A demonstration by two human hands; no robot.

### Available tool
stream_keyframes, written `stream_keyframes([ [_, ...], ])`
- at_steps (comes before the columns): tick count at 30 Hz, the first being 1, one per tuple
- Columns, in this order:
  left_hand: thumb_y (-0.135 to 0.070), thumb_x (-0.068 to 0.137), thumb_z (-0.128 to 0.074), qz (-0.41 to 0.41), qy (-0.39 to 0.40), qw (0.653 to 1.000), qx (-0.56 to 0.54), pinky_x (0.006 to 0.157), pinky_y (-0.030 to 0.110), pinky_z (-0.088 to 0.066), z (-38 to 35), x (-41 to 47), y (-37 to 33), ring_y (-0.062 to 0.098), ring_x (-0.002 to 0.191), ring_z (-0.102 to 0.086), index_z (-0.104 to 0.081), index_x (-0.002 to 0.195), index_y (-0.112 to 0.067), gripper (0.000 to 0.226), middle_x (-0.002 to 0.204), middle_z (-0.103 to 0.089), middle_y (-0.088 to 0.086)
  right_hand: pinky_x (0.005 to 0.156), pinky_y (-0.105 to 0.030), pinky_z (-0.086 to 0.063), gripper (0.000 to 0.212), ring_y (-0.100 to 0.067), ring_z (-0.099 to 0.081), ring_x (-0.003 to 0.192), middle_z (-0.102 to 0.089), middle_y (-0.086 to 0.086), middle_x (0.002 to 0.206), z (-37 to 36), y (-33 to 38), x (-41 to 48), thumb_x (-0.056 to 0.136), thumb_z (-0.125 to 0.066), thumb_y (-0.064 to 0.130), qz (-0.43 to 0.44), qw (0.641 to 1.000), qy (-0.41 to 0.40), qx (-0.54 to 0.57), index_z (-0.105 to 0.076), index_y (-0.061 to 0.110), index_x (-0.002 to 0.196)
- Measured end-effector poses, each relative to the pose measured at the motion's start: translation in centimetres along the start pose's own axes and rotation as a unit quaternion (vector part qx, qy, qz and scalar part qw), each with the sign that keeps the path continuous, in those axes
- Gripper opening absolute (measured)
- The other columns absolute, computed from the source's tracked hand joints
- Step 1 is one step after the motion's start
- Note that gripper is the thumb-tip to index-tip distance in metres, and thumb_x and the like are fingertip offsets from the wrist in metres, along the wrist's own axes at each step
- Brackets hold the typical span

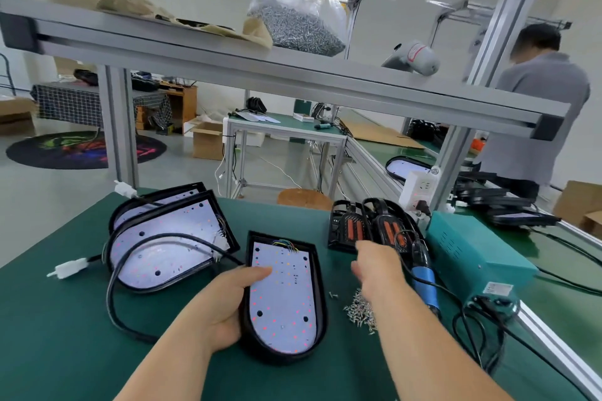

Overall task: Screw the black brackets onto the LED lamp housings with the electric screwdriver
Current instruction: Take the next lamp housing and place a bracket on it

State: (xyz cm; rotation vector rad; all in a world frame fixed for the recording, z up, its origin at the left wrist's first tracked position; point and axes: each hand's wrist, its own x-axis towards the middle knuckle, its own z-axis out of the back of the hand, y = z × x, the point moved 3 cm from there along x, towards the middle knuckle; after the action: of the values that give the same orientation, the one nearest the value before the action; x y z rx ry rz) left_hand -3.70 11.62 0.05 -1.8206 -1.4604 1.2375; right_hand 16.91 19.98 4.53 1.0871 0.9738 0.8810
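Our left hand [228, 299] grips the lamp housing [286, 303] by its left edge, thumb pressed on the white board, housing flat on the green table [65, 335]. Our right hand [374, 265] hovers at the black brackets [350, 228]. It's blurred, so we can't tell its grip. The screwdriver [423, 277] lies just beside it, with loose screws [360, 306] near the wrist.

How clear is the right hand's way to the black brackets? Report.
Probably yes. The right hand is right at the black brackets with nothing between them, and the electric screwdriver lies off to its right.
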Motion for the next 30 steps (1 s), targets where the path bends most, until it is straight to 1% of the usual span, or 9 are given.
stream_keyframes([
  [3, -0.018, 0.068, -0.069, 0.0, 0.014, 1.0, -0.004, 0.061, 0.036, -0.06, 0.1, 0.2, 0.0, 0.033, 0.086, -0.075, -0.077, 0.094, 0.0, 0.034, 0.105, -0.074, 0.021, 0.095, -0.042, -0.051, 0.037, -0.03, -0.055, 0.099, -0.053, -0.026, 0.13, 0.5, 0.3, 2.6, 0.099, -0.044, -0.002, -0.082, 0.988, -0.01, 0.13, -0.047, -0.004, 0.136],
  [6, -0.023, 0.068, -0.07, 0.005, 0.028, 1.0, 0.002, 0.068, 0.036, -0.059, 0.1, 0.3, 0.0, 0.032, 0.09, -0.075, -0.08, 0.091, -0.003, 0.032, 0.108, -0.074, 0.019, 0.095, -0.041, -0.054, 0.031, -0.036, -0.063, 0.107, -0.057, -0.023, 0.123, 0.2, 0.4, 3.7, 0.1, -0.047, 0.004, -0.177, 0.96, -0.034, 0.215, -0.053, 0.004, 0.131],
  [9, -0.027, 0.066, -0.072, 0.009, 0.041, 0.999, 0.003, 0.071, 0.037, -0.06, 0.1, 0.2, 0.0, 0.032, 0.094, -0.074, -0.08, 0.095, -0.005, 0.037, 0.11, -0.073, 0.019, 0.095, -0.039, -0.055, 0.025, -0.031, -0.06, 0.096, -0.053, -0.019, 0.107, -0.2, 0.1, 4.4, 0.103, -0.046, 0.011, -0.21, 0.943, -0.028, 0.256, -0.054, 0.004, 0.126],
  [12, -0.027, 0.063, -0.075, 0.008, 0.052, 0.999, -0.004, 0.066, 0.038, -0.062, 0.1, 0.2, 0.1, 0.033, 0.094, -0.074, -0.079, 0.096, -0.004, 0.041, 0.111, -0.073, 0.02, 0.092, -0.036, -0.055, 0.023, -0.03, -0.062, 0.096, -0.058, -0.019, 0.116, -0.1, -0.2, 4.9, 0.104, -0.045, 0.012, -0.223, 0.937, -0.036, 0.266, -0.055, 0.004, 0.122],
  [15, -0.027, 0.064, -0.076, 0.01, 0.06, 0.998, -0.009, 0.065, 0.039, -0.061, 0.2, 0.2, 0.1, 0.034, 0.095, -0.073, -0.079, 0.099, -0.004, 0.041, 0.112, -0.072, 0.021, 0.077, -0.031, -0.058, 0.02, -0.031, -0.067, 0.104, -0.063, -0.019, 0.114, 0.0, -0.4, 5.0, 0.104, -0.043, 0.012, -0.226, 0.945, -0.039, 0.233, -0.056, 0.004, 0.117],
  [19, -0.031, 0.068, -0.075, 0.011, 0.063, 0.998, -0.008, 0.071, 0.039, -0.061, 0.2, 0.1, 0.0, 0.035, 0.101, -0.072, -0.077, 0.103, -0.004, 0.044, 0.116, -0.071, 0.021, 0.026, -0.025, -0.039, 0.036, -0.026, -0.052, 0.054, -0.056, -0.018, 0.071, 0.6, -1.0, 5.5, 0.104, -0.04, 0.01, -0.251, 0.945, -0.061, 0.201, -0.048, -0.002, 0.071],
  [24, -0.033, 0.073, -0.071, 0.011, 0.07, 0.997, -0.018, 0.067, 0.039, -0.062, -0.1, 0.0, 0.0, 0.033, 0.099, -0.072, -0.078, 0.102, -0.005, 0.041, 0.116, -0.071, 0.019, 0.035, -0.025, -0.043, 0.029, -0.023, -0.053, 0.042, -0.058, -0.016, 0.048, 0.9, -1.3, 5.8, 0.099, -0.037, -0.002, -0.162, 0.976, -0.056, 0.137, -0.044, -0.004, 0.071],
  [27, -0.036, 0.076, -0.068, 0.011, 0.071, 0.997, -0.022, 0.071, 0.038, -0.061, -0.2, -0.1, -0.1, 0.032, 0.1, -0.073, -0.078, 0.102, -0.008, 0.04, 0.116, -0.072, 0.017, 0.034, -0.02, -0.047, 0.016, -0.022, -0.059, 0.055, -0.059, -0.015, 0.07, 1.0, -0.9, 5.7, 0.102, -0.034, 0.002, -0.102, 0.974, -0.008, 0.2, -0.046, -0.003, 0.093],
  [30, -0.04, 0.076, -0.068, 0.008, 0.069, 0.997, -0.02, 0.077, 0.039, -0.056, -0.2, -0.1, -0.2, 0.03, 0.1, -0.073, -0.079, 0.103, -0.012, 0.04, 0.117, -0.072, 0.015, 0.031, -0.02, -0.046, 0.027, -0.023, -0.061, 0.056, -0.061, -0.019, 0.068, 0.7, -0.4, 5.6, 0.104, -0.03, 0.002, -0.109, 0.963, 0.009, 0.246, -0.05, -0.004, 0.088],
])
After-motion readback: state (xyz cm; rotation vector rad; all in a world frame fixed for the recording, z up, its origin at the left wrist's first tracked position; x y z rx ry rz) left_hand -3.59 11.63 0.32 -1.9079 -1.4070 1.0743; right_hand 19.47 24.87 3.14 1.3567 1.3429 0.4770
